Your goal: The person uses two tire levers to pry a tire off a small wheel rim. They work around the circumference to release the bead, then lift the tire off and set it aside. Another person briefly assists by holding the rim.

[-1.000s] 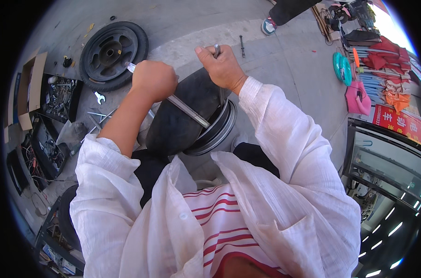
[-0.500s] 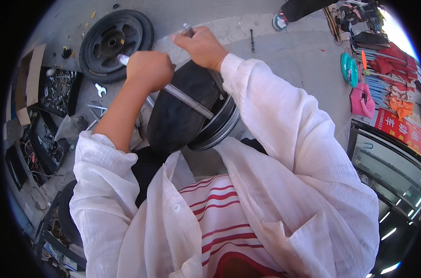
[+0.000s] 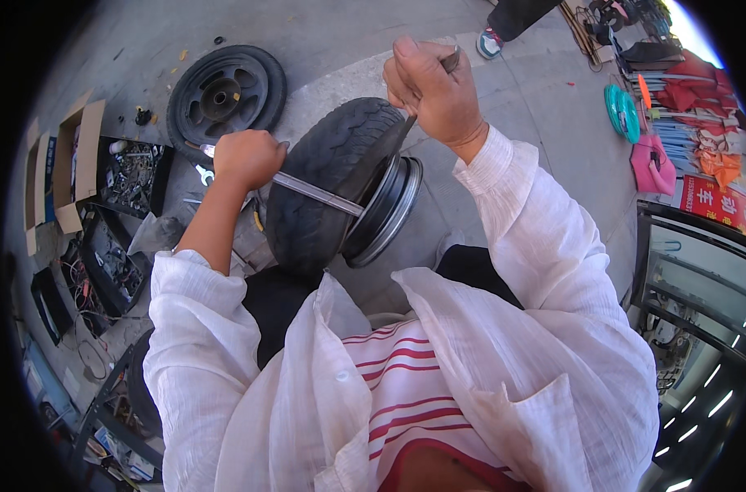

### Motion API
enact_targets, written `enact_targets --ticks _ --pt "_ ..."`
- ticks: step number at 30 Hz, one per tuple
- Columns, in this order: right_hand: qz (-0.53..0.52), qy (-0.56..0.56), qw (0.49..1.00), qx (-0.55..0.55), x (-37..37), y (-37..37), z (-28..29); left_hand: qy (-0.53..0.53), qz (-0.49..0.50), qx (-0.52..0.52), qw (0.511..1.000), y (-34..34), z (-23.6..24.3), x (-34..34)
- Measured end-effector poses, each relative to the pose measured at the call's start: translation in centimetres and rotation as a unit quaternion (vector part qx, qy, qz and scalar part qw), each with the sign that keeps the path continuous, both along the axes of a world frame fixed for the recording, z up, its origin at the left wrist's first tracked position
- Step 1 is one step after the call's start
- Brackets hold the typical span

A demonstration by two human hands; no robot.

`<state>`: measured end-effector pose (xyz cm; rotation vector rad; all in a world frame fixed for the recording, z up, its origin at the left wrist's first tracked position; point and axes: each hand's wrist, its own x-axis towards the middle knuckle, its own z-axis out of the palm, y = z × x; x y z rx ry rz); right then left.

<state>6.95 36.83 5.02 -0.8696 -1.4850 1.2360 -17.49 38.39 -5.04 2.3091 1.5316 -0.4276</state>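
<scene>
Concrete floor (image 3: 545, 107) spreads under everything, and on it, just beyond a pair of dark-trousered legs (image 3: 274, 310), a black treaded tyre (image 3: 332, 166) leans at a tilt. It looks thick and springy-stiff to me, probably heavy, with only the lip likely to give a little; the rubber should grip a bare palm well, so I'd take hold across the tread, clear of the levers. A second tyred wheel (image 3: 219, 98) lies flat to its upper left. Out of the first tyre's right side juts a metal rim (image 3: 389, 217), which I judge rigid and smoother, poor to grasp except at its flanged edge, where skin could get nipped. A bright steel tyre lever (image 3: 317, 193) crosses the tread, its right end reaching the rim; a darker lever (image 3: 451, 59) slants down toward the tyre's upper edge. Both should be unbending, and best gripped near their outer ends. The left hand (image 3: 246, 158) is curled fully round the bright one; the right hand (image 3: 438, 94), higher up, is closed in a fist round the darker. Smallest, an open-ended spanner (image 3: 205, 175) lies near the left wrist.
</scene>
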Motion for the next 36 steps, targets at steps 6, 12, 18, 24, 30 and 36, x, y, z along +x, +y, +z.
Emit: enact_targets --ticks 6,12,18,24,30,36 --pt "-0.001 -0.112 0.993 0.047 -0.4 -2.6 -0.1 -0.006 0.001 0.018 1.000 -0.5 0.6 0.8" --pt "-0.002 -0.342 0.918 0.200 -2.8 3.5 -4.8 -0.015 -0.008 0.043 0.999 -1.2 1.2 2.7" --pt "-0.022 -0.469 0.863 0.185 -1.2 6.6 -10.0 -0.007 -0.021 0.053 0.998 -1.6 2.0 4.7" --pt "0.043 -0.446 0.882 0.149 0.5 8.2 -13.8 -0.036 -0.013 0.043 0.998 -1.5 1.6 6.3" --pt "0.007 -0.377 0.926 -0.012 -2.1 6.7 -15.5 -0.061 -0.026 0.051 0.997 -2.0 -0.2 7.1" --pt "-0.095 -0.300 0.945 -0.086 1.0 6.2 -10.7 -0.058 -0.023 0.065 0.996 -1.5 1.9 7.4"
